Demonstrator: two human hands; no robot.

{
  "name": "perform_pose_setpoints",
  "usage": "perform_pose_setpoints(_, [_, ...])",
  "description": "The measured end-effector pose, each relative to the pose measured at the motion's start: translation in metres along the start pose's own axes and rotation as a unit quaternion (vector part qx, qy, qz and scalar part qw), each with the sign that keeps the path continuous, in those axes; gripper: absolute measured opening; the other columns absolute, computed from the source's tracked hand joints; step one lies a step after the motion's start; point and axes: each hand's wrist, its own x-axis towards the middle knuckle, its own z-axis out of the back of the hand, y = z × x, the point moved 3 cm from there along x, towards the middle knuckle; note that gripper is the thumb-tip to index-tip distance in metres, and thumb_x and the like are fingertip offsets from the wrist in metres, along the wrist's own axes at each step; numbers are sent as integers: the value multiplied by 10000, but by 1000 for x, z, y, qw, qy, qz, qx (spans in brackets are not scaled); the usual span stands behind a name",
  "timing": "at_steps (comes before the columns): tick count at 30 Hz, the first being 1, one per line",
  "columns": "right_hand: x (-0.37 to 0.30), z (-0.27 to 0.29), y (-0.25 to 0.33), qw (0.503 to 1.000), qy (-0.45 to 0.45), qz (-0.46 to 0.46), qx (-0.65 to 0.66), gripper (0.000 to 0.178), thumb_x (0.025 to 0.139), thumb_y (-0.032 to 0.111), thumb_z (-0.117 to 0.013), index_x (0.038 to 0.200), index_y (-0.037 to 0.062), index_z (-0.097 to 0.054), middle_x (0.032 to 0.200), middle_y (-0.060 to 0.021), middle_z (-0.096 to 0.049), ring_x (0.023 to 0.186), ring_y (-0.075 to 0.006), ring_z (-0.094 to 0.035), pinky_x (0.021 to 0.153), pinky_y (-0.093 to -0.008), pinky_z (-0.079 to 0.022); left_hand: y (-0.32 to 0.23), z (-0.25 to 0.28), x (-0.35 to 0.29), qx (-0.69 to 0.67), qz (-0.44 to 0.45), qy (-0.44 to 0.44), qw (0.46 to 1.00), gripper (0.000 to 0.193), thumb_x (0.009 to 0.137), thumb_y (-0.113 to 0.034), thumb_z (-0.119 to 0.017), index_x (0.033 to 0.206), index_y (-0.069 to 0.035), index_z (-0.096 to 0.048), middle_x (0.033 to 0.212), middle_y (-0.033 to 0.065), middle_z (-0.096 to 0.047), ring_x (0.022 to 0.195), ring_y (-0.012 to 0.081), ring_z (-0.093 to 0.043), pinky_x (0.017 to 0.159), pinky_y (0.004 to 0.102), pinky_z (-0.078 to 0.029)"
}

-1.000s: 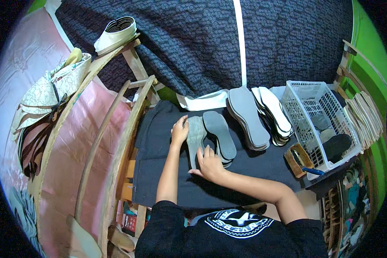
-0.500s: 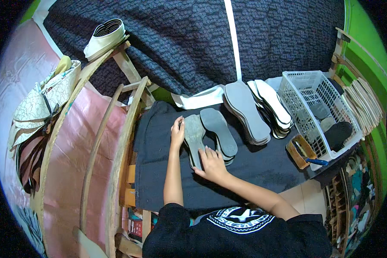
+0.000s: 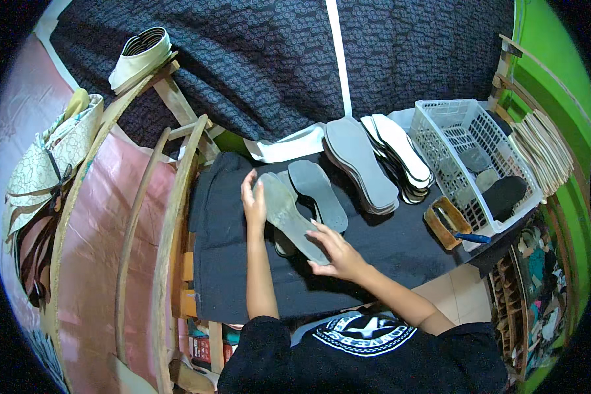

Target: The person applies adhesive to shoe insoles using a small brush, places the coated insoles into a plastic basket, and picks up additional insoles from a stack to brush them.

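Observation:
A greyish-green shoe sole is lifted and tilted between my two hands. My left hand is closed on the edge of its broad toe end, fingers upright along the side. At the narrow heel end, my right hand grips with the thumb below and the fingers on top. Partly hidden beneath this sole is another one, its end showing on the dark cloth. Just to the right lies a small pile of darker grey soles, touched by neither hand.
Farther right are a stack of light grey soles, white and black insoles, and a white plastic basket holding soles. A glue container with a blue-handled brush stands before the basket. Wooden rack rails rise at the left.
The greenish sole has come up off its pile and turned, its heel end swinging right. My right hand has gone from resting on it to gripping its heel. The whole view has shifted slightly.

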Motion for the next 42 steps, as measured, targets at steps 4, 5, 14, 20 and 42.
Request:
perform_pose_setpoints(4, [-31, 38, -7, 998, 25, 36, 33, 598, 594, 143, -672, 1118, 44, -402, 1201, -200, -357, 1069, -336, -400, 883, -368, -333, -22, -17, -24, -150, 114, 61, 980, 332, 861, -168, -386, 1126, 29, -415, 1120, 108, -458, 1034, 160, -426, 892, 261, -302])
perform_pose_setpoints(5, [-42, 49, -11, 998, 19, 32, 55, 603, 588, 131, -675, 1119, 44, -403, 1199, -196, -361, 1070, -331, -401, 885, -370, -330, -32, -23, -32, -183, 150, 103, 966, 338, 867, -187, -381, 1129, 23, -415, 1092, 100, -476, 991, 151, -452, 862, 253, -329])
perform_pose_setpoints(14, [-146, 136, -9, 963, -167, -167, -128, 474, 603, 87, -680, 1036, 43, -493, 1132, -167, -435, 1045, -294, -431, 870, -359, -345, -64, -82, -125, -386, 290, 148, 863, 329, 873, -178, -366, 1132, 25, -383, 1052, 112, -499, 928, 173, -514, 788, 288, -426])
perform_pose_setpoints(20, [-201, 156, -5, 848, -421, -185, -263, 291, 692, 8, -570, 967, 9, -474, 911, -105, -483, 804, -172, -469, 676, -246, -388, -54, -128, -186, -417, 376, 186, 806, 320, 874, -176, -364, 1130, 16, -383, 1061, 110, -493, 924, 176, -515, 788, 294, -429])
perform_pose_setpoints(42, [-149, 214, -21, 822, -401, -330, -232, 257, 767, 113, -547, 984, 8, -459, 829, -122, -539, 704, -200, -545, 636, -275, -432, -48, -191, -193, -434, 425, 211, 765, 291, 884, -178, -320, 1120, -11, -349, 1082, 120, -452, 986, 204, -471, 838, 336, -402])
